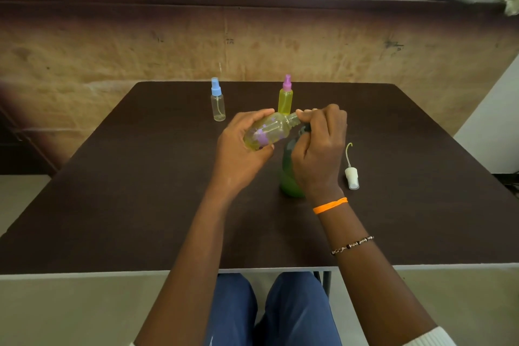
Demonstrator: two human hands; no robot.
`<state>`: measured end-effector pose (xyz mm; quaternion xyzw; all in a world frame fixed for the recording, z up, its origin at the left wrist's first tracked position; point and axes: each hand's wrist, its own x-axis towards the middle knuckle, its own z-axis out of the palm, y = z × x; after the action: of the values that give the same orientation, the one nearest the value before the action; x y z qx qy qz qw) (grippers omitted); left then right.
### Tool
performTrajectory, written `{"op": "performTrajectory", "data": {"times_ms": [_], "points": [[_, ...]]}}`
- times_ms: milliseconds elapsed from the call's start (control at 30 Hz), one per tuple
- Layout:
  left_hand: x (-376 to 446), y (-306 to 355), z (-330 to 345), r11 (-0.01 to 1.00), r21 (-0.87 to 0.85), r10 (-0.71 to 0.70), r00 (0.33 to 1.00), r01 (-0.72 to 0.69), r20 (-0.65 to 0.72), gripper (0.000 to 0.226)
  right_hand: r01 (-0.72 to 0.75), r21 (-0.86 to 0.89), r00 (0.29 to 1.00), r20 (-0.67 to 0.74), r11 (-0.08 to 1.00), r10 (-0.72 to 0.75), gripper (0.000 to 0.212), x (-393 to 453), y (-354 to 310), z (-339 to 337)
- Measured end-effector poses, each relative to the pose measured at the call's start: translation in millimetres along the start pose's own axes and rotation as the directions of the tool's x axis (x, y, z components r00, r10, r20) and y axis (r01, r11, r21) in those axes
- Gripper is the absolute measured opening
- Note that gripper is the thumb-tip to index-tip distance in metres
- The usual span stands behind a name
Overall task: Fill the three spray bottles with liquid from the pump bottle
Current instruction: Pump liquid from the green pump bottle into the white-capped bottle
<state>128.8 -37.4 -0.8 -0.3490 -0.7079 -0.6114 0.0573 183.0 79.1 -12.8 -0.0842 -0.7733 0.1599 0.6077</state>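
Note:
My left hand (241, 146) grips an uncapped spray bottle (266, 132) with purple marks, tilted on its side, its open neck pointing right and yellow-green liquid inside. My right hand (317, 146) curls over the head of the green pump bottle (289, 177), which stands on the table right under it; the pump head is mostly hidden by the fingers. The neck of the tilted bottle touches my right fingers. A white spray cap (351, 174) with its tube lies to the right. A yellow-filled bottle with a pink cap (285, 98) and a clear bottle with a blue cap (218, 101) stand behind.
The dark brown table (140, 191) ends at a pale front edge close to my legs. A brown wall panel runs right behind the table's far edge. The blue-capped bottle stands about a hand's width left of the pink-capped one.

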Motion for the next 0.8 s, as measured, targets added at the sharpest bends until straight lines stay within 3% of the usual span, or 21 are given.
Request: {"op": "performTrajectory", "data": {"times_ms": [467, 800], "points": [[-0.4, -1.9, -4.8, 1.000, -0.023, -0.007, 1.000, 0.008, 0.027, 0.060, -0.010, 0.024, 1.000, -0.008, 1.000, 0.010, 0.027, 2.2, 0.2, 1.0], [-2.0, -3.0, -7.1, 0.986, -0.119, -0.119, 0.993, 0.116, -0.019, 0.053, -0.004, 0.040, 1.000, -0.013, 0.999, 0.004, 0.029, 1.0, 3.5, 5.1]]}}
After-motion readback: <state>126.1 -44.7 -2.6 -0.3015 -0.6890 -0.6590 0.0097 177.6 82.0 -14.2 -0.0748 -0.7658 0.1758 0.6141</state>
